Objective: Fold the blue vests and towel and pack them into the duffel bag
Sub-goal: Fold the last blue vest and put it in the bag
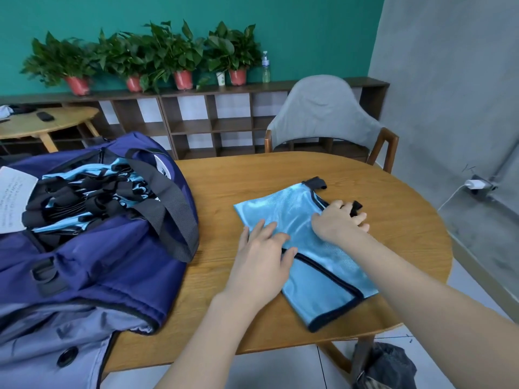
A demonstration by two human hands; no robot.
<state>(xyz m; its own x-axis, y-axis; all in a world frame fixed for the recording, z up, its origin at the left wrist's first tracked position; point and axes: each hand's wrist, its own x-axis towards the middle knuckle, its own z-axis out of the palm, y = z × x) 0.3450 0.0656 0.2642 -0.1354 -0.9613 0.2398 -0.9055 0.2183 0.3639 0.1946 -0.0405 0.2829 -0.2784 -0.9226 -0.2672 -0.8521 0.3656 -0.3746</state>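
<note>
Your left hand (259,255) lay flat, fingers straight, pressing the near left part of a light blue vest (306,248) spread on the wooden table (252,178). Your right hand (337,221) rested on the vest's far right edge, fingers stretched over the black trim and onto the table beyond; whether they pinched the trim could not be told. The vest, already folded to a narrow panel, ran from the table's middle toward its near edge, with black binding along its borders. To the left, on the same table, stood the navy duffel bag (92,265), its top open and one dark strap (165,209) draped across the mouth. Inside the bag lay a stack of folded light blue vests (84,197) with black trim, nearly filling the opening. A white sheet of paper (14,197) rested at the bag's left edge.
</note>
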